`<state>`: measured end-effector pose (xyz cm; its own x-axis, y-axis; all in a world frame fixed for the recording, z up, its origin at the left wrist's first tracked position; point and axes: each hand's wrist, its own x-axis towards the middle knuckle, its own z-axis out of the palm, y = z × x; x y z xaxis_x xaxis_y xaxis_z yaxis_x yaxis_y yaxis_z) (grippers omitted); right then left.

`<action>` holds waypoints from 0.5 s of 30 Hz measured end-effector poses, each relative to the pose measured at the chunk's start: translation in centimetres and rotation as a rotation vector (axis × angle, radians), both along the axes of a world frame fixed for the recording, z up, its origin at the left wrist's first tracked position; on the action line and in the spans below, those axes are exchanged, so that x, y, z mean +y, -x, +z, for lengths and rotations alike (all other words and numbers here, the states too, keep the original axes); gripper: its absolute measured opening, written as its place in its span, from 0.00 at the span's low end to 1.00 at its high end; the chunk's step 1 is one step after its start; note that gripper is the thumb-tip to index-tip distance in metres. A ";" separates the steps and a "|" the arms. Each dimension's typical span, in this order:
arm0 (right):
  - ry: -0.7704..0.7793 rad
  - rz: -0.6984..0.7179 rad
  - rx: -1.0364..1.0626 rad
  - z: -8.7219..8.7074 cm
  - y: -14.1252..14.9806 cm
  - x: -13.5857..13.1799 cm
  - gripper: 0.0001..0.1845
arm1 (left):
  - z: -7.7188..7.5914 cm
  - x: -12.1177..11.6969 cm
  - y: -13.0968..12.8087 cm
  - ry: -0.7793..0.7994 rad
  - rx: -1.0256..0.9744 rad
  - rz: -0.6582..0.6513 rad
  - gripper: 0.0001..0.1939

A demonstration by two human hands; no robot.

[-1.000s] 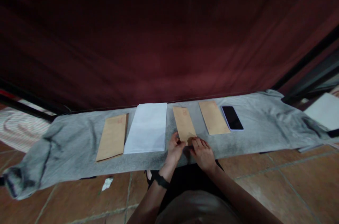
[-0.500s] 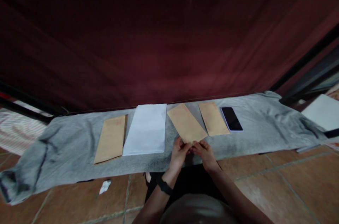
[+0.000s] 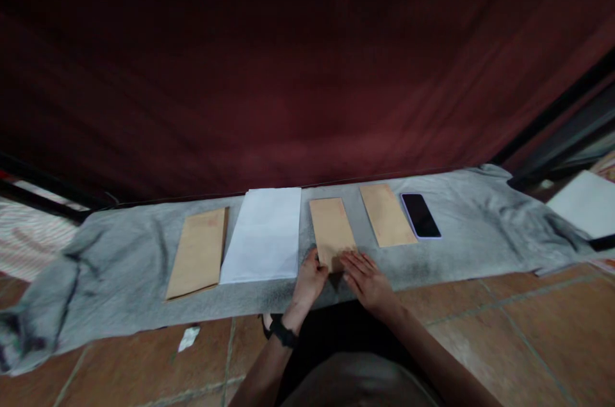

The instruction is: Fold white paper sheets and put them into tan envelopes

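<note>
A brown envelope (image 3: pixel 330 227) lies flat on the grey cloth (image 3: pixel 120 279), straight in front of me. My left hand (image 3: pixel 310 279), with a black watch on the wrist, grips the envelope's near left corner with curled fingers. My right hand (image 3: pixel 366 275) lies flat with fingers spread on the envelope's near right corner. To the left lies a white sheet of paper (image 3: pixel 265 235).
A second brown envelope (image 3: pixel 198 252) lies at the left and a third (image 3: pixel 387 215) at the right, next to a black phone (image 3: pixel 420 215). A dark red curtain hangs behind. Tiled floor (image 3: pixel 528 336) runs below, with a white scrap (image 3: pixel 188 338). Another white sheet (image 3: pixel 583 202) sits far right.
The middle envelope was lifted and tilted half a second ago; it now lies flat and straight on the cloth. My right hand has opened flat on it.
</note>
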<state>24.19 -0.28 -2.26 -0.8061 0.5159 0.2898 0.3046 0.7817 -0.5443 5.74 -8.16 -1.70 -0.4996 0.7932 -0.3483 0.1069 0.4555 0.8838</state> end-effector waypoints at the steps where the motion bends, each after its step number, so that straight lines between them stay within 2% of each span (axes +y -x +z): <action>1: -0.102 0.045 -0.050 -0.1 -0.2 0.1 0.24 | 0.2 -0.2 0.0 0.017 0.058 -0.005 0.20; 3: -0.226 0.085 -0.103 -0.5 -0.5 0.3 0.26 | 0.8 -0.6 0.1 0.073 0.220 -0.017 0.16; 5: -0.280 0.086 -0.107 -0.9 -0.6 0.4 0.28 | 1.4 -0.8 0.2 0.099 0.462 -0.030 0.10; 8: -0.295 0.085 -0.081 -1.2 -0.7 0.5 0.29 | 1.8 0.3 0.6 -0.037 0.804 -0.106 0.15; 11: -0.277 0.102 -0.087 -1.2 -0.7 0.6 0.29 | 1.5 3.7 1.4 -0.205 0.927 -0.251 0.23; 15: -0.246 0.100 -0.106 -1.1 -0.7 0.7 0.28 | 0.7 9.4 3.3 -0.199 0.948 -0.389 0.29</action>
<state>24.90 0.44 -3.31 -0.8817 0.3573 0.3081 0.2647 0.9152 -0.3039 2.48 1.28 -1.03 -0.1976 0.9580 0.2080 0.9042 0.0961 0.4162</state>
